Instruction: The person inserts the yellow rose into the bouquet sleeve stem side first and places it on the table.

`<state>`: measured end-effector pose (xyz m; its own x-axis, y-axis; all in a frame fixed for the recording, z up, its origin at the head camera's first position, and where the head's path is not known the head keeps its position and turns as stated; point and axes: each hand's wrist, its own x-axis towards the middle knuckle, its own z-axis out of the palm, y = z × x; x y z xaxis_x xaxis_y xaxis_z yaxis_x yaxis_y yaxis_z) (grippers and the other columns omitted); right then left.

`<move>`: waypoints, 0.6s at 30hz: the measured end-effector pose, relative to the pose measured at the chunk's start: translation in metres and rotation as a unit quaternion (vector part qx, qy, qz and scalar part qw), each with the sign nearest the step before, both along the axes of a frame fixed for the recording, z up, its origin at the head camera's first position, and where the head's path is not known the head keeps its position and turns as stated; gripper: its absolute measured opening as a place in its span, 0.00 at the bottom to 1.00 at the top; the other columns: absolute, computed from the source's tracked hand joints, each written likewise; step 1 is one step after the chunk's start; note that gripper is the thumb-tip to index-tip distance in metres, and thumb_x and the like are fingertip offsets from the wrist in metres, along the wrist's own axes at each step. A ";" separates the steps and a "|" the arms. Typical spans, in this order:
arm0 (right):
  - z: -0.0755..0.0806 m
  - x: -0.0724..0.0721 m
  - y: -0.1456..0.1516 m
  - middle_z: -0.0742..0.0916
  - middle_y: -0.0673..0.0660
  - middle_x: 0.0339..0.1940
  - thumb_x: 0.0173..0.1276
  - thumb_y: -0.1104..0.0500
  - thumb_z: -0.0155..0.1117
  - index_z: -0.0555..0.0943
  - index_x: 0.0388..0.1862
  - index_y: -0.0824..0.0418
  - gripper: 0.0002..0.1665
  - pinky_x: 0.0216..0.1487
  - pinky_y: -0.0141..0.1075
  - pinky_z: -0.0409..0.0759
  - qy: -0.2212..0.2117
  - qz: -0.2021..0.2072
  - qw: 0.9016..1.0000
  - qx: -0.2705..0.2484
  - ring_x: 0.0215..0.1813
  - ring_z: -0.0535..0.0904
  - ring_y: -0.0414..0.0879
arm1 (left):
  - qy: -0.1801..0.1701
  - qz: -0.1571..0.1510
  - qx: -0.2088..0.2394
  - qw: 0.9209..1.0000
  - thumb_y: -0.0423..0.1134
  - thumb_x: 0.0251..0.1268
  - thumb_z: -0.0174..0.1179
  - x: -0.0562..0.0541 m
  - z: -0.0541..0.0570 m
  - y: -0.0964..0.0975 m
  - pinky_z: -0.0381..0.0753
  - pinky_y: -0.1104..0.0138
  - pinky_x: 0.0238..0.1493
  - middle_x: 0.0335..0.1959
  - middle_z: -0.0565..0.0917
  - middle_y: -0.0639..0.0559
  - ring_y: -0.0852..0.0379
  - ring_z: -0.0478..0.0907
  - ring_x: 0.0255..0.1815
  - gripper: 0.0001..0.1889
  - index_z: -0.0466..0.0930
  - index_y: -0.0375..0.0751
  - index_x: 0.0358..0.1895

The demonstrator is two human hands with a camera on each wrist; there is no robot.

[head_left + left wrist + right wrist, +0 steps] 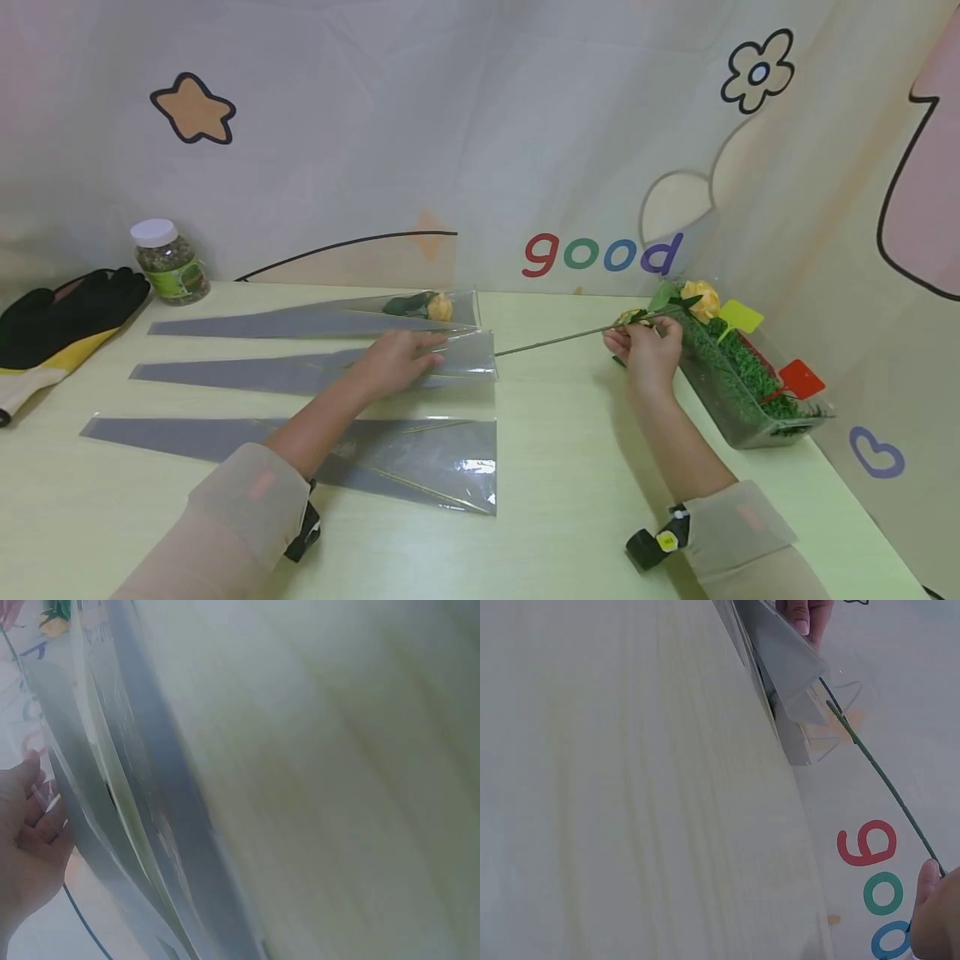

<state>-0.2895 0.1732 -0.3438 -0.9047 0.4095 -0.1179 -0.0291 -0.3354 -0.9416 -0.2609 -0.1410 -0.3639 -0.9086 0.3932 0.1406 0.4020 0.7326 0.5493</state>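
My right hand (651,354) grips the thin green stem of an artificial yellow rose (701,302), close to its leaves. The stem points left, and its end is at the mouth of the middle flower sleeve (247,373), a long tapering wrapper of clear film and grey. By that wide mouth my left hand (397,362) pinches the film, which stands a little raised in the right wrist view. Behind it lies another sleeve (300,321) with a yellow rose (439,307) inside. Nearest me, a third sleeve (435,458) lies flat, showing no flower.
A clear planter box (757,433) of green artificial grass stands at the right, with a yellow tag (741,317) and a red tag (802,379). At the left are a lidded jar (172,267) and black-and-yellow gloves (67,321). A printed curtain (480,150) backs the table.
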 end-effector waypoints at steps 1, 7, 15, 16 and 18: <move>0.000 0.000 -0.002 0.78 0.59 0.30 0.69 0.69 0.50 0.60 0.43 0.56 0.13 0.32 0.31 0.81 0.000 0.001 1.000 0.000 0.23 0.81 0.42 | 0.001 0.001 0.001 1.000 0.40 0.66 0.56 0.000 0.000 0.000 0.72 0.60 0.41 0.56 0.76 0.41 0.60 0.62 0.18 0.21 0.73 0.37 0.60; -0.002 0.000 -0.014 0.79 0.56 0.27 0.68 0.70 0.51 0.58 0.43 0.56 0.15 0.32 0.30 0.81 0.007 0.007 1.000 0.008 0.23 0.81 0.41 | 0.005 0.001 0.007 1.000 0.40 0.66 0.56 -0.001 0.002 0.000 0.71 0.60 0.43 0.56 0.76 0.42 0.57 0.68 0.23 0.20 0.73 0.39 0.60; -0.004 0.005 -0.027 0.79 0.56 0.28 0.69 0.71 0.49 0.58 0.43 0.56 0.14 0.34 0.31 0.81 0.035 0.020 0.999 0.025 0.24 0.81 0.40 | 0.013 0.008 0.004 1.000 0.41 0.67 0.55 0.000 0.000 0.000 0.71 0.59 0.44 0.57 0.75 0.42 0.57 0.64 0.19 0.21 0.73 0.39 0.60; -0.004 0.005 -0.028 0.79 0.56 0.28 0.69 0.71 0.49 0.58 0.43 0.56 0.14 0.34 0.31 0.81 0.038 0.021 0.999 0.026 0.24 0.81 0.40 | 0.015 0.008 0.004 1.000 0.41 0.67 0.55 0.000 0.000 0.000 0.72 0.59 0.45 0.57 0.75 0.42 0.57 0.67 0.22 0.21 0.73 0.39 0.60; -0.005 0.005 -0.031 0.79 0.56 0.28 0.69 0.72 0.48 0.57 0.43 0.56 0.15 0.35 0.31 0.81 0.042 0.023 0.999 0.026 0.24 0.81 0.40 | 0.016 0.007 0.006 1.000 0.41 0.67 0.55 0.000 0.001 0.000 0.72 0.57 0.49 0.57 0.75 0.42 0.54 0.76 0.33 0.20 0.73 0.39 0.60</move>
<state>-0.2841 0.1424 -0.3488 -0.9284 0.3712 -0.0199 -0.0950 -0.2887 -0.9527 -0.2606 -0.1406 -0.3630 -0.9091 0.3783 0.1747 0.4092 0.7314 0.5455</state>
